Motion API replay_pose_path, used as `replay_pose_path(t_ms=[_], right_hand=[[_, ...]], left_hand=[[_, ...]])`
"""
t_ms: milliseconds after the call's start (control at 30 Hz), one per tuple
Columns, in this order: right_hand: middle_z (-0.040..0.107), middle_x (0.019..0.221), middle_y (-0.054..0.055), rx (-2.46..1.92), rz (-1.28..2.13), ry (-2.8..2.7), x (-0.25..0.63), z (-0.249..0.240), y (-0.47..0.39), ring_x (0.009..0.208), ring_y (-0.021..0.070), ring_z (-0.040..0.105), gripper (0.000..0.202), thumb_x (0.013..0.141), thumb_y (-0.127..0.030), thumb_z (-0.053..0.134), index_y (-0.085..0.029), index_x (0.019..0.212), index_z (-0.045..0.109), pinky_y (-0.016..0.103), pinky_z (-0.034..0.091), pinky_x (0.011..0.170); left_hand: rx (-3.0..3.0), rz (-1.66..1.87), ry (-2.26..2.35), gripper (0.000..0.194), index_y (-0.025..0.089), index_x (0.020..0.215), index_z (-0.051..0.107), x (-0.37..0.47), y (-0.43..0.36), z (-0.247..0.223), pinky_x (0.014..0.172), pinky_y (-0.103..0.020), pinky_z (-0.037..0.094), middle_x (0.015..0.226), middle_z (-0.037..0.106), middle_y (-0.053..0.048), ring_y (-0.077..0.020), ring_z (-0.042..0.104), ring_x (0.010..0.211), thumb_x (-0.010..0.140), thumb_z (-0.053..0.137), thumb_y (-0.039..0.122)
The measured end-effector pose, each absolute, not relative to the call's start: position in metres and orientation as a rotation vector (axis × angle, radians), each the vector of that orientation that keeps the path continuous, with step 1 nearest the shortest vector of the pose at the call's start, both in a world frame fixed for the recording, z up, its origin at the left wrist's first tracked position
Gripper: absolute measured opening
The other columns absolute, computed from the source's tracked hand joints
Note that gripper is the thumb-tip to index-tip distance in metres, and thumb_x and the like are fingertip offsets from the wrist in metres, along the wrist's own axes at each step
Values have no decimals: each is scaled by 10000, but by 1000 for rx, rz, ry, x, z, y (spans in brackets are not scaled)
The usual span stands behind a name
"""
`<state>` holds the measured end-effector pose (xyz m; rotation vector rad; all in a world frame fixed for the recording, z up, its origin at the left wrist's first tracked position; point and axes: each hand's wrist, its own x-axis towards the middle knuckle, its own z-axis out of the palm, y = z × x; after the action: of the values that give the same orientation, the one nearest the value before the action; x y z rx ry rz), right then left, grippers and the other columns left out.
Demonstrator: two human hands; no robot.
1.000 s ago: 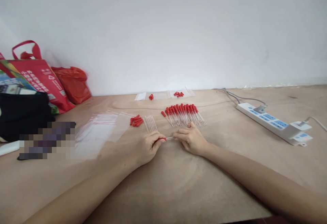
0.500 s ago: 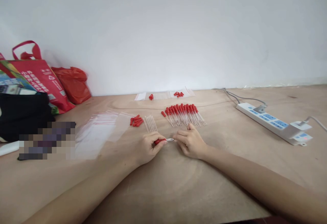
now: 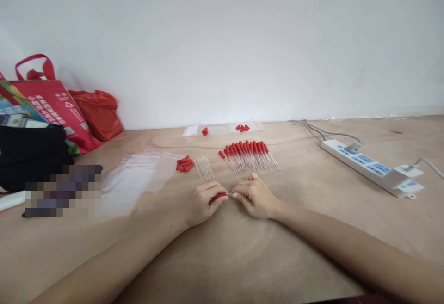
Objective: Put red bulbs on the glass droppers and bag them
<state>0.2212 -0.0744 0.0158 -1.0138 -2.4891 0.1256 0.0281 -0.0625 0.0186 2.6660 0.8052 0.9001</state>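
Note:
My left hand (image 3: 207, 202) is closed round a red rubber dropper bulb (image 3: 219, 195). From the bulb's right end a clear dropper tube (image 3: 229, 194) runs to my right hand (image 3: 255, 196), whose fingertips pinch it. The tube's far end is hidden in those fingers. Beyond my right hand lies a row of droppers with red bulbs (image 3: 247, 147), their clear tubes pointing toward me. Several bare tubes (image 3: 204, 168) lie side by side past my left hand, with a small pile of loose red bulbs (image 3: 185, 163) to their left.
Clear zip bags (image 3: 137, 174) are stacked on the wooden table (image 3: 243, 257) at left. A bag with tubes and bulbs (image 3: 218, 129) lies by the wall. The power strip (image 3: 367, 165) and its cables are at right; a red shopping bag (image 3: 52, 109) stands at far left.
My right hand has moved slightly left, closer to my left hand. Less of the clear tube shows between my hands.

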Motion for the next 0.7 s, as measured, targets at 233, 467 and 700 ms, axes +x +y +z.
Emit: replay_pose_path(t_ms=[233,467,700], right_hand=[[627,724,36,-1112,1,-2585,222,34,-71,732,149,502,187,782,-202,454,-189,788,640,284,217,643],[654,769,50,-1580,175,-2209,204,37,-26,709,145,563,245,798,-215,399,-177,800,641,233,322,611],[648,889,142,-1982,79,-2034,171,39,8,844,235,594,248,775,-241,422,-133,848,633,320,366,719]], left_hand=[[2717,994,872,162,177,944,568,16,-47,20,724,-262,440,845,587,-48,-149,546,788,831,473,244],[2602,1339,1656,176,156,886,570,-20,-13,21,784,-342,395,817,599,-56,-206,524,809,776,498,274],[2428,1183,2053,199,176,878,598,-35,-4,18,772,-352,376,834,594,-50,-234,510,842,731,522,286]])
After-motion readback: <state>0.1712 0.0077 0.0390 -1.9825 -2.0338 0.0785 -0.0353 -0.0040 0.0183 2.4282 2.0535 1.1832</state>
